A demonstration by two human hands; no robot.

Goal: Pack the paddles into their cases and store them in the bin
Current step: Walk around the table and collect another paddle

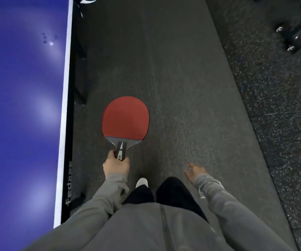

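Counter [19, 105] fills my left edge: a blue playing surface with a white border strip and a black side rail that carries pale lettering low down, with soft patches of light reflected across the blue. Just to its right I see my left hand [116, 164] with the fingers wrapped round the handle of a paddle [125, 118], which it holds out in front of me over the floor [182, 87], red rubber face up and the blade pointing away from me. A second red edge shows along the left rim of the blade, so there may be another paddle stacked beneath, but I cannot tell for sure. Below the hand a grey sleeve [110, 192] runs back to a grey zipped top, and between the arms I see dark trousers and one white shoe [142, 182] on the dark carpet. Further right, my right hand [193, 171] hangs free above the floor, fingers spread and loose, gripping nothing; it is somewhat blurred. At the far right the carpet meets speckled rubber flooring, and near the top corner stands a black wheeled base [291, 37] with pale castors.
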